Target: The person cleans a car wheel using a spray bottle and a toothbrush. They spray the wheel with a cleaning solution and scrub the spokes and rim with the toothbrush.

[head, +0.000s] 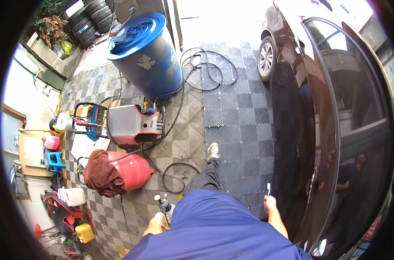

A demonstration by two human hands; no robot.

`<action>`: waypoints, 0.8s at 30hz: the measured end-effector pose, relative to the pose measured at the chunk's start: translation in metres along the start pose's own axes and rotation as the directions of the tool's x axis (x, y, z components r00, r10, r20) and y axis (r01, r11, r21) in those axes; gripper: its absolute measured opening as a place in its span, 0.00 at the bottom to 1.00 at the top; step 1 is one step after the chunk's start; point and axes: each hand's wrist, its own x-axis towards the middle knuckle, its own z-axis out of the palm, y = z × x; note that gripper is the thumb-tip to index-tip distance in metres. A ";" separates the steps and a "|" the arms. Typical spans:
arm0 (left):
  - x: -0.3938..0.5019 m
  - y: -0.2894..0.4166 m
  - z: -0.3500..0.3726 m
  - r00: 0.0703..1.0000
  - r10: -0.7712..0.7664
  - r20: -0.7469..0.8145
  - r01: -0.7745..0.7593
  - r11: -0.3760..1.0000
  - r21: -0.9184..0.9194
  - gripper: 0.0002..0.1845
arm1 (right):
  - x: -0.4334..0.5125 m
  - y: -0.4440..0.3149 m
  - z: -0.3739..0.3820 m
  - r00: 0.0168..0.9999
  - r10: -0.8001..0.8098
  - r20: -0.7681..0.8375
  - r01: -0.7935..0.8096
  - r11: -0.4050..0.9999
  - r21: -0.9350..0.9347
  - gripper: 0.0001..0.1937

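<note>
My left hand (pixel 157 221) hangs at my left side, gripping a pump spray bottle (pixel 166 208) with a dark head and a pale body. Part of the bottle is hidden behind my blue shirt. On the other side, my right hand (pixel 269 203) holds a small white brush (pixel 268 188), shaped like a toothbrush, with its head pointing away from me. A glossy dark brown car (pixel 323 182) stands close to my right, and my hand is apart from its door. My shoe (pixel 213 150) is on the tiled floor ahead.
A pressure washer (pixel 125 123) and a red drum (pixel 135 172) draped with a brown towel (pixel 101 172) stand left. Ahead is a large blue barrel (pixel 148 61). Hose coils (pixel 210 70) lie on the grid floor (pixel 239 143). A yellow jug (pixel 85 233) and blue stool (pixel 55 161) are far left.
</note>
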 end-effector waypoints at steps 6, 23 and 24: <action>-0.034 0.234 0.151 0.998 -0.057 0.035 0.044 0.953 0.300 0.07 | -0.018 -0.082 -0.021 0.916 0.395 0.063 -0.395 0.868 0.301 0.12; -0.247 0.744 0.515 0.882 0.457 0.113 -0.417 0.648 0.637 0.17 | 0.196 -0.405 0.022 0.909 0.417 -0.018 -0.389 0.862 0.324 0.15; -0.266 0.748 0.536 0.876 0.479 0.058 -0.435 0.731 0.525 0.19 | 0.226 -0.435 0.031 0.908 0.418 -0.010 -0.412 0.899 0.150 0.13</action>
